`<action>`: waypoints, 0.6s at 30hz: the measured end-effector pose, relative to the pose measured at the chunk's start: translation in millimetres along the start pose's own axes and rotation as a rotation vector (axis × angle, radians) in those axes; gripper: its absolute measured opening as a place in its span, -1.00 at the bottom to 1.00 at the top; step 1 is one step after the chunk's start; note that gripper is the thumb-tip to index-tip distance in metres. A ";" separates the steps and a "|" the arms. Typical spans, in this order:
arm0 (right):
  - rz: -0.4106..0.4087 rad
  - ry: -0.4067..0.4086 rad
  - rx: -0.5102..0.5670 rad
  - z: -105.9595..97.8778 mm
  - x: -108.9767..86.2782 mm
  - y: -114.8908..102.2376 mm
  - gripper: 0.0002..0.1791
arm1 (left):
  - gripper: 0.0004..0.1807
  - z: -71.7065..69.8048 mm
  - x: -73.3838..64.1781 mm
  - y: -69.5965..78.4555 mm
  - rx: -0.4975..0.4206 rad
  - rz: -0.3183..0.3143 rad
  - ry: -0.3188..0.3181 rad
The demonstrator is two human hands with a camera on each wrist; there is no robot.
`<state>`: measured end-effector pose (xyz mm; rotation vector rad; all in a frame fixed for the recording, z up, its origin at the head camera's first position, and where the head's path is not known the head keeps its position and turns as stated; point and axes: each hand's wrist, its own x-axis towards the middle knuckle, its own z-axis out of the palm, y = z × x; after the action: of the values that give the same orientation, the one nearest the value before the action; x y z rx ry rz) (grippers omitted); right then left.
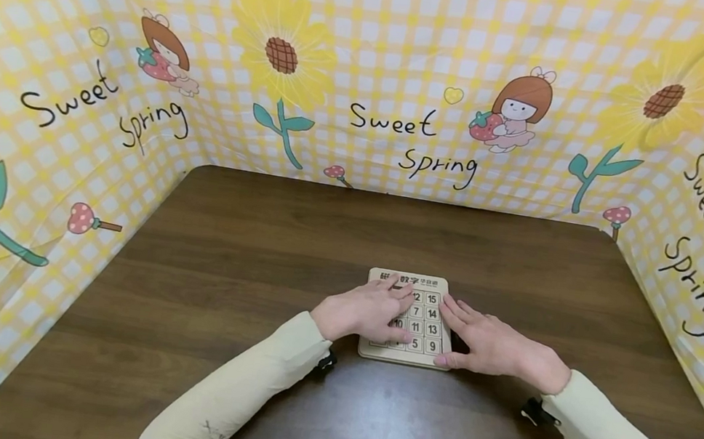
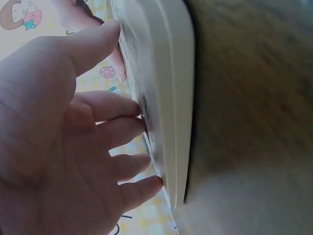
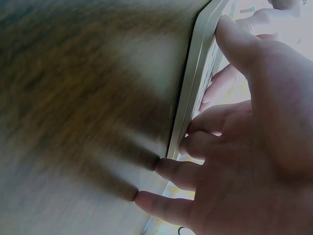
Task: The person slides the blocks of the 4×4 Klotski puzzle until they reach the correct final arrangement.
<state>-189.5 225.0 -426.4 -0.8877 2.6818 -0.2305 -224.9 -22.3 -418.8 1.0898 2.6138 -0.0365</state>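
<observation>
A cream-coloured sliding number puzzle (image 1: 407, 359) lies flat on the table, its square tiles (image 1: 433, 330) printed with black numerals. Over its left half spreads my left hand (image 1: 367, 311), hiding several tiles; in the left wrist view its fingertips (image 2: 155, 183) rest on the puzzle's face. My right hand (image 1: 488, 342) lies along the right border with fingers extended. Its thumb (image 3: 226, 27) touches the frame near the lower right corner. In the right wrist view two fingertips reach past the frame's side onto the table.
The brown wooden table (image 1: 244, 236) is bordered at the back and sides by a yellow checked cloth (image 1: 386, 48) with flowers and lettering. Both forearms wear pale sleeves (image 1: 253, 376), with small black pieces at the wrists.
</observation>
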 end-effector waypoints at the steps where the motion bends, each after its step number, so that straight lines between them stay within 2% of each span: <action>1: 0.000 0.000 -0.001 0.2 0.0 0.0 0.09 | -0.16 -0.1 -0.2 -0.8 -0.002 0.002 0.004; 9: 0.011 -0.004 -0.006 0.2 -1.1 -0.1 0.10 | -0.14 -1.8 -8.9 -14.9 -0.056 -0.034 0.034; 18: 0.015 -0.010 -0.005 0.2 -1.0 -0.1 0.10 | -0.14 2.4 -27.1 -26.7 -0.074 -0.071 0.020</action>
<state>-188.6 225.6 -426.4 -0.8674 2.6804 -0.2156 -224.8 -60.3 -415.7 0.9771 2.6481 0.0548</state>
